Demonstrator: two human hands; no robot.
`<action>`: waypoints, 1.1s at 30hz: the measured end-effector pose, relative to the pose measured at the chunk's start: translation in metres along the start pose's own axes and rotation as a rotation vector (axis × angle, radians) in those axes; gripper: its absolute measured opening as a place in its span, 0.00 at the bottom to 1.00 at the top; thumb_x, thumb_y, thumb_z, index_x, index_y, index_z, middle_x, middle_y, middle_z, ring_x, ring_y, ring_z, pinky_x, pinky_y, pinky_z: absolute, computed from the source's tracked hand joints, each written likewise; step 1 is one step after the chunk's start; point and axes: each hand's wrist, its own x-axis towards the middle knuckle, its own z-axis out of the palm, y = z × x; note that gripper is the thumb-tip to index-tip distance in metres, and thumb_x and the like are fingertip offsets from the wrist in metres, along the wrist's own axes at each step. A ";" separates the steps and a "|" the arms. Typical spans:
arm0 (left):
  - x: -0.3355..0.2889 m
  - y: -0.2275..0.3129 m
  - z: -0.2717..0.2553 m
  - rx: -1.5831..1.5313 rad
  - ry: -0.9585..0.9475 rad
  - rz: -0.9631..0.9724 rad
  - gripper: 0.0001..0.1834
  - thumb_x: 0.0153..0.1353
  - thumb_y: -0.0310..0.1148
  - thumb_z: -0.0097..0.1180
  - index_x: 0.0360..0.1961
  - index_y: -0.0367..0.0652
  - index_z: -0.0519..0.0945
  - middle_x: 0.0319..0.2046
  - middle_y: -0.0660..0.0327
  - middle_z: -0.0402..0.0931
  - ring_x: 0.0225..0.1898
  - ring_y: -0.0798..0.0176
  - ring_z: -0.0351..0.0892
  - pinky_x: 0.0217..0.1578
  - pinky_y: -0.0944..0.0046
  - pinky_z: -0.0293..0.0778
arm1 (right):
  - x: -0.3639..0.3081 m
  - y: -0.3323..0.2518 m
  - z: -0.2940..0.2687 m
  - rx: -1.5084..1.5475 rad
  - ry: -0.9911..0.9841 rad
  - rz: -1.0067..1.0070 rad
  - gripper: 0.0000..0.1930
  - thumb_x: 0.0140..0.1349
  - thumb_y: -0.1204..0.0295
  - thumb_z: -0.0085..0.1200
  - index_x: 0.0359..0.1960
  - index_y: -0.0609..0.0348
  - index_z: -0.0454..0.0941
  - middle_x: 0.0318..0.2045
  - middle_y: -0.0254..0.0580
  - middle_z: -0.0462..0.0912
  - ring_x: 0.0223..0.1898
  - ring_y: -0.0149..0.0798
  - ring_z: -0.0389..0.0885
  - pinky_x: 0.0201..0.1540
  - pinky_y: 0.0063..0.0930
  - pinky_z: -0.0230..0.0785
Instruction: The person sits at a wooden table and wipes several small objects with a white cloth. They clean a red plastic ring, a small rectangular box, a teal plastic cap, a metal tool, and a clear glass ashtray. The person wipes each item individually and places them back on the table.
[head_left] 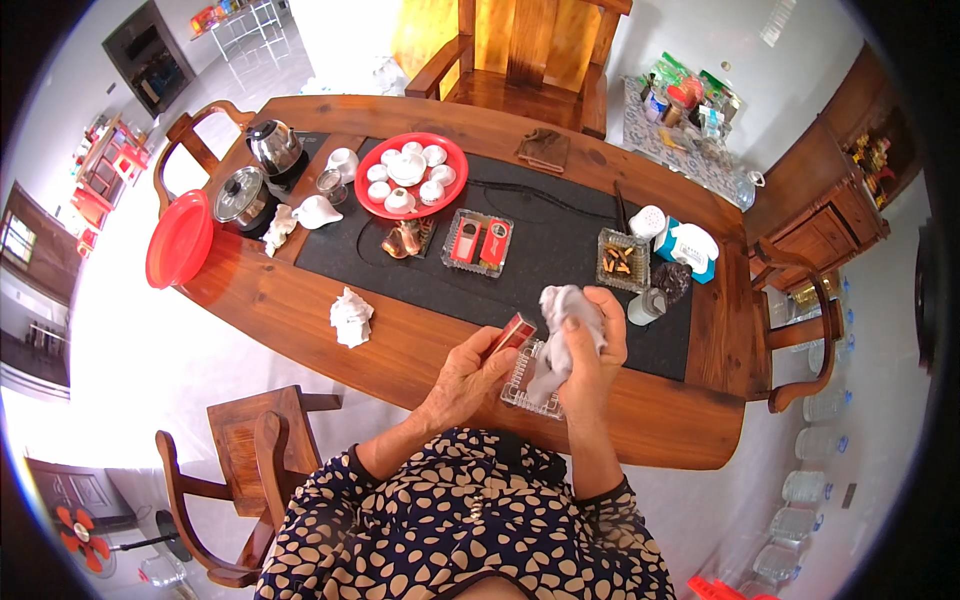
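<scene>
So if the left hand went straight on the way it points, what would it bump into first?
Beyond the red box it holds, the left hand would probably meet the white cloth in the right hand first, though depth is unclear.

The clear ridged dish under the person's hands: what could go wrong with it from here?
Two risks, perhaps. The clear ridged dish sits close to the near edge of the wooden table, so a bump could knock it off. And the left hand holds a small red packet while the right hand grips a crumpled white wad whose lower end hangs over the dish; it might catch the rim and drag it.
</scene>
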 end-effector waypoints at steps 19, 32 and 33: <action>0.000 -0.008 -0.002 0.446 0.177 0.279 0.10 0.63 0.33 0.55 0.38 0.40 0.69 0.23 0.59 0.72 0.23 0.60 0.75 0.22 0.62 0.69 | -0.002 0.003 -0.001 0.050 -0.135 0.213 0.11 0.58 0.77 0.55 0.44 0.63 0.79 0.38 0.36 0.80 0.38 0.28 0.78 0.40 0.19 0.71; -0.007 -0.010 -0.010 0.874 0.250 0.481 0.12 0.56 0.24 0.56 0.41 0.39 0.71 0.30 0.53 0.74 0.31 0.48 0.77 0.29 0.57 0.72 | -0.007 0.001 0.014 -0.148 -0.256 0.161 0.09 0.59 0.77 0.56 0.41 0.60 0.79 0.30 0.33 0.81 0.26 0.21 0.76 0.23 0.15 0.68; -0.007 -0.012 -0.012 0.845 0.238 0.510 0.12 0.57 0.23 0.57 0.41 0.39 0.71 0.30 0.53 0.73 0.30 0.50 0.77 0.29 0.58 0.72 | -0.003 0.000 0.010 -0.108 -0.258 0.234 0.08 0.60 0.76 0.55 0.41 0.60 0.79 0.29 0.33 0.81 0.24 0.20 0.75 0.22 0.14 0.67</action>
